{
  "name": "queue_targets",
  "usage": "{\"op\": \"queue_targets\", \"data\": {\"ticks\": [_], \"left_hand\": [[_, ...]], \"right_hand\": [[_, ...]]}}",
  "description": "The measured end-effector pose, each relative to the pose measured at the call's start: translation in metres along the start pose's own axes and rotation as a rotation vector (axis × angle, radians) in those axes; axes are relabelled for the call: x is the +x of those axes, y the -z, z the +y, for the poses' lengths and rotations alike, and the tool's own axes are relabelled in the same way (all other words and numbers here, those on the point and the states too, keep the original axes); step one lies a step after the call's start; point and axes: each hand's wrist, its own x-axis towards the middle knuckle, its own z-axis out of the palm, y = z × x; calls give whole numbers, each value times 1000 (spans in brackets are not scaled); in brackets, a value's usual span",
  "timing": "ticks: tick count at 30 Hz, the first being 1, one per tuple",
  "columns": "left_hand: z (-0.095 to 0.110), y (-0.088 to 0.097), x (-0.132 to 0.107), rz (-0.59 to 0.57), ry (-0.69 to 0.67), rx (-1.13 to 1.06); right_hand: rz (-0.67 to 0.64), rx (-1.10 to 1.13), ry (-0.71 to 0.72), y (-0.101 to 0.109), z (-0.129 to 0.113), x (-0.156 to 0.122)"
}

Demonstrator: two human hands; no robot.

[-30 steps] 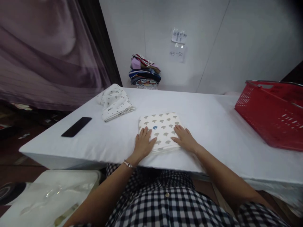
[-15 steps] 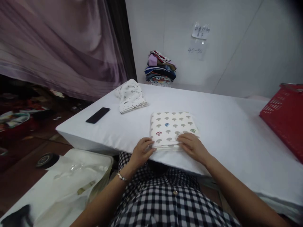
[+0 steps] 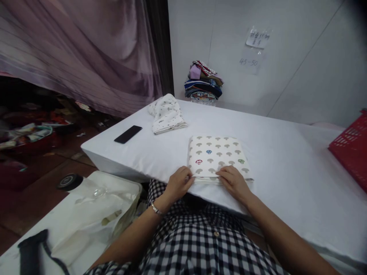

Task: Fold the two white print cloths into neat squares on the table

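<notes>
A folded white cloth point(image 3: 219, 154) printed with grey mushrooms, plus a red, a blue and a green one, lies flat at the near edge of the white-covered table point(image 3: 286, 183). My left hand point(image 3: 180, 182) pinches its near left corner, thumb and fingers together. Along the same near edge, right of the middle, my right hand point(image 3: 233, 182) grips the top layer between thumb and fingers. Layers of the fold show between the two hands. Farther back on the left sits another white patterned cloth point(image 3: 169, 116), partly folded and partly bunched.
A black phone point(image 3: 128, 134) lies near the table's left end. Folded clothes point(image 3: 204, 82) are stacked by the wall, and a red plastic basket point(image 3: 351, 149) stands at the right. Lower left, a plastic bag point(image 3: 97, 206) and a roll of tape point(image 3: 70, 181) rest on a white surface.
My right hand's fingers have drawn in from lying on the cloth to a pinch at its near edge. My left fingers have closed on the corner. The view has turned slightly left.
</notes>
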Motion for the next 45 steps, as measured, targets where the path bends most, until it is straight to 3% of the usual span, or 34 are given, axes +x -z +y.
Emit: {"op": "queue_targets", "data": {"ticks": [7, 12, 17, 25, 30, 35, 39, 45], "left_hand": [[1, -2, -5, 18, 60, -57], [0, -7, -11, 53, 93, -181], [-1, -9, -21, 78, 90, -170], [-1, -10, -21, 114, 72, -57], [-1, -9, -21, 97, 88, 31], [-1, -11, -21, 114, 98, 98], [0, -11, -18, 93, 111, 82], [0, -11, -16, 110, 111, 36]], "right_hand": [[-85, -9, 73, 3, -2, -4], [-86, 24, -5, 2, -2, -1], [-38, 73, -54, 3, -4, 1], [26, 5, 97, -10, -35, 12], [31, 25, 117, -20, -52, 17], [-64, -51, 122, -28, -60, 7], [-203, 47, -17, -37, -68, -3], [-296, 545, -490, -42, -78, -2]]}}
